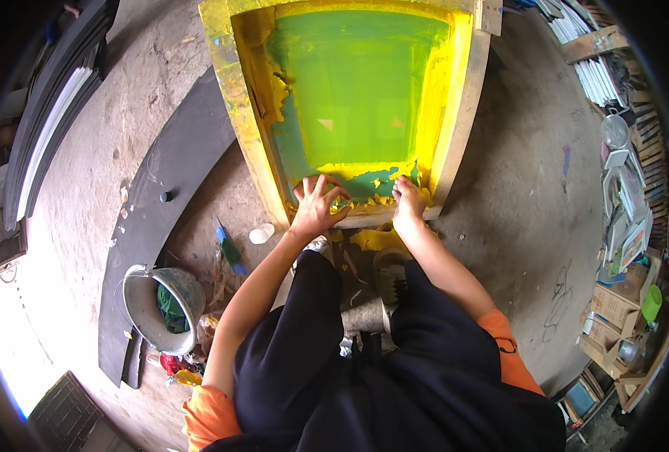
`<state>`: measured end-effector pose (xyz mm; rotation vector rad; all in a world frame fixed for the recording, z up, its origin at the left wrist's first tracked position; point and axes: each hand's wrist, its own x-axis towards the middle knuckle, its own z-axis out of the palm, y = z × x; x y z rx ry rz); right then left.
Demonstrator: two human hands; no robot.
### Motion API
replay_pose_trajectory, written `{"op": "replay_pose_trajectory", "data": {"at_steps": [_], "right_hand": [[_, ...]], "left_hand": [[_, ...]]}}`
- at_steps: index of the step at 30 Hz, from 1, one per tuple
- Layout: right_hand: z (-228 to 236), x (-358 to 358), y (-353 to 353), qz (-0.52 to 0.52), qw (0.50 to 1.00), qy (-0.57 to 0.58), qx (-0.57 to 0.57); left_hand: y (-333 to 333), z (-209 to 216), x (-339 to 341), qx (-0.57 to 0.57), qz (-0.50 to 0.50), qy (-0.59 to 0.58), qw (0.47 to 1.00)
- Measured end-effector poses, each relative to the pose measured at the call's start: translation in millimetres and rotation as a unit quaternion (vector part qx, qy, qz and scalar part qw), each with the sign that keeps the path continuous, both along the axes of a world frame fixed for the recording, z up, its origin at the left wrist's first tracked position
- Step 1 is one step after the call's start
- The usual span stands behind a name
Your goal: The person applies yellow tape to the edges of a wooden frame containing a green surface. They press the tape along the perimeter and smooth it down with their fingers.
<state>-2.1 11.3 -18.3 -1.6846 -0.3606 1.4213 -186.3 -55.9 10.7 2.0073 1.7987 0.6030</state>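
Observation:
In front of me a wooden screen-printing frame (456, 113) holds a green mesh (357, 83), smeared yellow along its borders. Peeling yellow film (376, 202) lies in torn flakes at the near end, where bare blue-green patches show. My left hand (319, 207) rests at the near left corner, fingers spread and bent over the mesh and flakes. At the near right corner my right hand (410, 203) has its fingers closed in a pinch against the mesh edge. Whatever is between those fingertips is hidden.
A dark curved sheet (153, 173) lies on the floor at left, beside a bucket (180, 294) with green cloth inside. Near the frame are a white cup (261, 233) and a blue-and-green tool (231, 251). Cardboard boxes (613, 316) and stacked items line the right wall.

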Motion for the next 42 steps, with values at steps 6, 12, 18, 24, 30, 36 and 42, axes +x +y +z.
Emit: {"op": "replay_pose_trajectory", "data": {"at_steps": [6, 12, 18, 24, 30, 36, 42], "right_hand": [[-3.4, -15.4, 13.3, -0.016, 0.990, -0.115, -0.078], [10.9, -38.7, 12.6, 0.002, 0.961, -0.273, -0.052], [16.2, -43.0, 11.3, 0.019, 0.960, -0.280, 0.021], [16.5, -18.4, -7.1, 0.043, 0.968, -0.231, 0.092], [1.6, -11.8, -15.9, 0.011, 0.993, -0.103, 0.054], [18.5, -16.1, 7.7, 0.060, 0.996, -0.052, 0.046], [15.4, 6.4, -5.8, 0.057, 0.996, -0.058, 0.040]], "left_hand": [[1.0, 0.2, 2.1, 0.008, -0.001, 0.006, 1.000], [0.7, -1.5, -1.3, -0.011, -0.011, -0.042, 0.999], [0.9, 5.6, -1.7, -0.021, -0.019, -0.046, 0.999], [-1.0, 0.6, -3.2, -0.005, -0.013, -0.027, 1.000], [-0.7, -1.0, -3.1, -0.009, -0.015, -0.009, 1.000], [-0.2, -2.5, -1.7, 0.009, -0.010, -0.005, 1.000], [-3.8, -4.2, -4.4, 0.015, -0.020, 0.018, 1.000]]}}
